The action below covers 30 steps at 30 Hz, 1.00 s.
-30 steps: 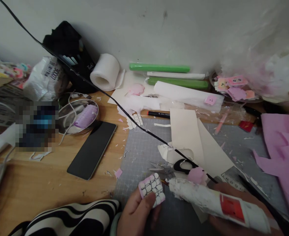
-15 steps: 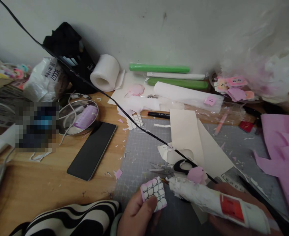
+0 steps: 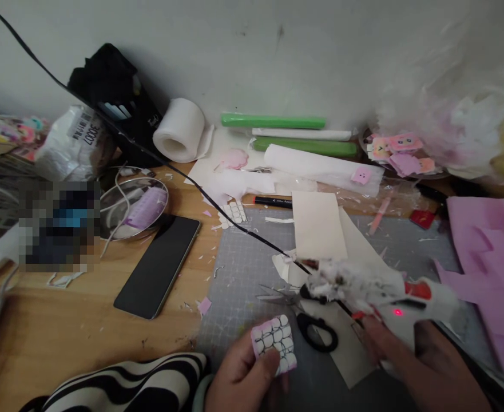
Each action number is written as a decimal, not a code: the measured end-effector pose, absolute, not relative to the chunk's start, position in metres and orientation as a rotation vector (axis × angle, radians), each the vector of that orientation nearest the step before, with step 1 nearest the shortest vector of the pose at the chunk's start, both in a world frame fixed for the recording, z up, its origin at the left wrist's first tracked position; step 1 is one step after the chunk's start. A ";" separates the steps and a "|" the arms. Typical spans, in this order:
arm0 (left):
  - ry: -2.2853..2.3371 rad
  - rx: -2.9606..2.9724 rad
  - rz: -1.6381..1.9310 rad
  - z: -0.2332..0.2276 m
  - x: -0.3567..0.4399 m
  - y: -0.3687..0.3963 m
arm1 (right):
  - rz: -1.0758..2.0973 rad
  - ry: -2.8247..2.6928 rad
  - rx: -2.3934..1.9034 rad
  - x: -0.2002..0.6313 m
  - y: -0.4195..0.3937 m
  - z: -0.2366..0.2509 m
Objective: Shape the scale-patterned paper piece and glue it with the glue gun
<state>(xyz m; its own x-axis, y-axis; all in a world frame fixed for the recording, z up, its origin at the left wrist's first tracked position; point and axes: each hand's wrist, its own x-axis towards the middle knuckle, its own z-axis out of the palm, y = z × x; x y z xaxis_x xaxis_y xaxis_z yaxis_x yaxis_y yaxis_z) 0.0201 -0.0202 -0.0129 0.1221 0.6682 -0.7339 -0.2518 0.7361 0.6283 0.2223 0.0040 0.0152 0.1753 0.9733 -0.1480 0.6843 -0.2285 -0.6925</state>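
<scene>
Between thumb and fingers, my left hand [image 3: 245,372] pinches a small paper piece [image 3: 275,340] with pink edges and a white face drawn with rounded black-lined cells. My right hand [image 3: 410,355] is wrapped round the handle of a white hot glue gun [image 3: 363,280], a finger at its red trigger. A red light glows on the gun's side. Its nozzle points left, above the mat and apart from the paper piece. Black-handled scissors [image 3: 320,333] lie on the grey cutting mat [image 3: 238,274] between my hands.
A black cord [image 3: 217,197] crosses the view diagonally to the glue gun. A phone [image 3: 157,266] lies left of the mat. Cream card [image 3: 320,223], a marker [image 3: 273,201], pink paper [image 3: 487,257] and a paper roll [image 3: 178,131] lie around. Scraps litter the mat.
The glue gun has risen and tilted upright in my right hand, its nozzle moving away from the paper piece. My left hand still holds the piece. More of the scissors shows.
</scene>
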 end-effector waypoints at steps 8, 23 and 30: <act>1.155 0.487 0.720 -0.020 0.017 -0.020 | 0.745 -1.560 -2.174 0.224 0.007 0.004; 1.168 0.700 0.614 -0.015 0.017 -0.017 | 0.738 -1.552 -1.814 0.205 -0.012 0.020; 1.168 0.798 0.535 -0.016 0.010 -0.019 | 1.630 -0.991 -1.762 0.169 -0.023 0.015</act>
<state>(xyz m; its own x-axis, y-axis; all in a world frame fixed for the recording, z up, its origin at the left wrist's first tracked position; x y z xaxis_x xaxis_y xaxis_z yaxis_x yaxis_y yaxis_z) 0.0101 -0.0185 -0.0157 0.3206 0.7369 -0.5951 0.0299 0.6201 0.7840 0.1690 -0.0231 0.0151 -0.0015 0.8056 -0.5925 0.1549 -0.5852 -0.7960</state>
